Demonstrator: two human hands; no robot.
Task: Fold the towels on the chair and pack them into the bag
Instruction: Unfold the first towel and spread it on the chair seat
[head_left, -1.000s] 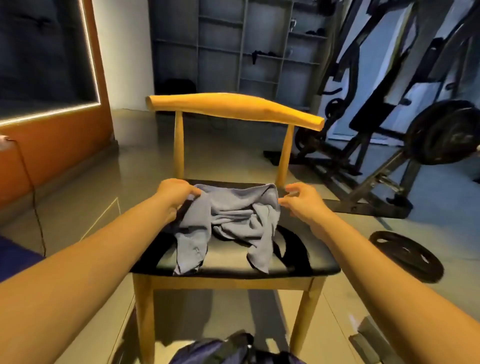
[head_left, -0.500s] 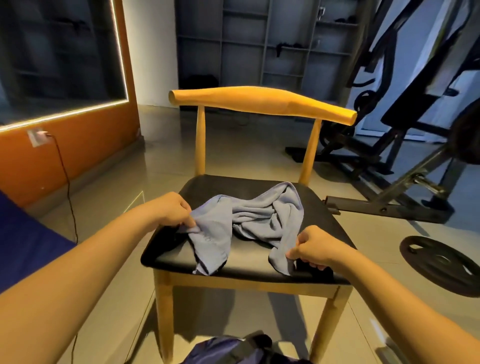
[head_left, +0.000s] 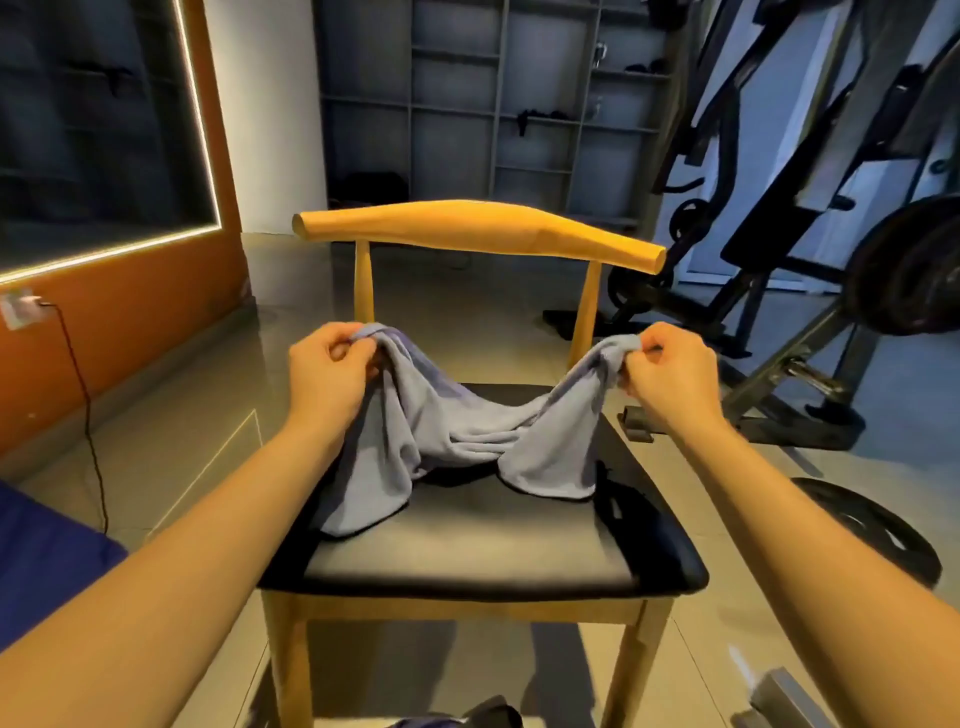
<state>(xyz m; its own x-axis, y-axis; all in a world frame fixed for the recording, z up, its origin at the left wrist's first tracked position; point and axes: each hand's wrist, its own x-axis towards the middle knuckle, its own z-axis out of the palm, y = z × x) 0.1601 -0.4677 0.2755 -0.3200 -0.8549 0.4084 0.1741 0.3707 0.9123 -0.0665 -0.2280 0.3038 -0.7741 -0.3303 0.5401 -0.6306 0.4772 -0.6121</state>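
Holds a grey towel (head_left: 467, 436) up over the black seat of a wooden chair (head_left: 467, 561), pinching one top corner in the curled fingers of the left hand (head_left: 332, 364) and the other in those of the right hand (head_left: 670, 369). Holds the hands well apart toward the far side of the seat, probably to draw the top edge straight and find the cloth's shape before the first fold. Lets the middle sag, twisted, with both lower ends draped onto the seat. Shows only a dark sliver of what looks to be the bag (head_left: 488, 713) at the near edge, under the chair, handy for packing. Leaves a weight plate (head_left: 878, 535) on the floor at right.
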